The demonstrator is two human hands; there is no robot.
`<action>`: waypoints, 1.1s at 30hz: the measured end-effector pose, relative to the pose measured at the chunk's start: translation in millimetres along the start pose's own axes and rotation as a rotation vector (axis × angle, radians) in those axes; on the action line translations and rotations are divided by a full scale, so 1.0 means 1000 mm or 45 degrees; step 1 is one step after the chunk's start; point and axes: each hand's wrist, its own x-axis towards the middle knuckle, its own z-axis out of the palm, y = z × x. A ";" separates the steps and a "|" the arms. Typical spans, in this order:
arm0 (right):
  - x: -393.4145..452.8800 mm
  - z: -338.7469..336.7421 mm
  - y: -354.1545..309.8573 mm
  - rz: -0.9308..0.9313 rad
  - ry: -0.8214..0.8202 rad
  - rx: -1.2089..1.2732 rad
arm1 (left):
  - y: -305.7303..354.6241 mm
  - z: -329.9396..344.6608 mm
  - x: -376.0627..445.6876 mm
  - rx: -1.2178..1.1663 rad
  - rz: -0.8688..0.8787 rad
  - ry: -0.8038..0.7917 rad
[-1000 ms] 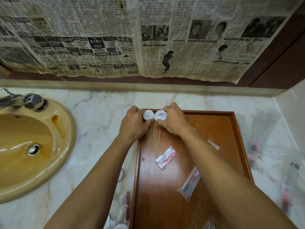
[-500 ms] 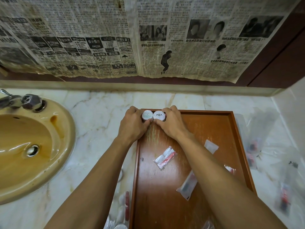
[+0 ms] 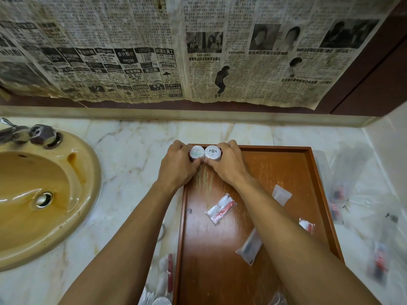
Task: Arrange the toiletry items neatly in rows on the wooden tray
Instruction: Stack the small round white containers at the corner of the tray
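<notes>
Left jar (image 3: pixel 195 152): a small round white-lidded pot standing upright in the far left corner of the tray (image 3: pixel 286 170), lid facing up, touching or almost touching its twin.
Right jar (image 3: pixel 212 152): the same shape, just to the right, also upright, with a dark emblem on its lid.
Left hand (image 3: pixel 178 167): fingers curled round the left jar from its outer side, thumb at the near side.
Right hand (image 3: pixel 228 165): fingers wrapped round the right jar, thumb tip near the other thumb.
Handling, jars: probably light, stiff and smooth-sided, so a grip round the side wall suits better than a pinch on the lid; being round, they have no long axis on the tray, only the vertical one.
Toothbrush packet (image 3: pixel 221 208): a soft clear sachet with white and red contents, lying flat mid-tray, long axis slanting from near left to far right.
Long packet (image 3: pixel 250 249): clear, flat, nearer the camera, slanted the same way and partly under the right forearm.
Handling, packets: likely limp and slippery; best picked up by an edge or pinched across the middle.
Small white sachet (image 3: pixel 282 194): flat, toward the tray's right.
Counter (image 3: pixel 132 155): marble, with more blurred packets to the right of the tray and near its left front.
Sink (image 3: pixel 83 194): yellow basin, well to the left.
</notes>
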 end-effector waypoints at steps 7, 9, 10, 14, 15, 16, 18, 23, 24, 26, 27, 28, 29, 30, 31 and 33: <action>0.000 0.001 0.002 -0.018 0.003 -0.035 | 0.001 0.000 0.000 0.015 -0.003 -0.002; -0.001 0.000 0.001 -0.021 -0.003 -0.035 | 0.002 -0.001 0.000 0.012 -0.002 -0.003; -0.001 0.000 0.001 -0.024 -0.004 -0.039 | 0.002 -0.001 -0.001 0.013 -0.002 0.000; 0.000 0.000 0.002 -0.035 -0.005 -0.073 | 0.003 -0.001 -0.001 0.021 -0.008 0.005; 0.000 -0.001 0.002 -0.037 -0.009 -0.076 | 0.003 -0.002 -0.001 0.017 -0.007 0.004; -0.001 -0.001 0.002 -0.037 -0.014 -0.081 | 0.003 -0.003 -0.002 0.009 -0.006 0.002; -0.003 -0.002 0.002 -0.028 -0.021 -0.088 | 0.001 -0.008 -0.004 -0.001 -0.013 -0.002; -0.018 -0.003 0.003 -0.095 0.122 -0.263 | -0.017 -0.039 -0.025 0.038 -0.099 0.052; -0.025 -0.002 0.000 -0.130 0.180 -0.321 | -0.024 -0.048 -0.032 0.027 -0.123 0.051; -0.042 0.003 -0.008 -0.222 0.280 -0.368 | -0.039 -0.064 -0.049 0.022 -0.167 0.033; -0.052 0.008 -0.014 -0.298 0.301 -0.365 | -0.047 -0.070 -0.059 0.026 -0.183 0.024; -0.063 0.015 -0.020 -0.401 0.294 -0.359 | -0.055 -0.075 -0.070 0.030 -0.197 0.018; -0.073 0.024 -0.026 -0.528 0.273 -0.353 | -0.062 -0.080 -0.081 0.035 -0.213 0.012; -0.082 0.033 -0.031 -0.662 0.225 -0.357 | -0.068 -0.083 -0.093 0.042 -0.235 0.003; -0.091 0.042 -0.037 -0.794 0.145 -0.379 | -0.074 -0.086 -0.105 0.046 -0.261 -0.009; -0.107 0.057 -0.050 -0.993 -0.137 -0.497 | -0.086 -0.089 -0.128 0.053 -0.306 -0.039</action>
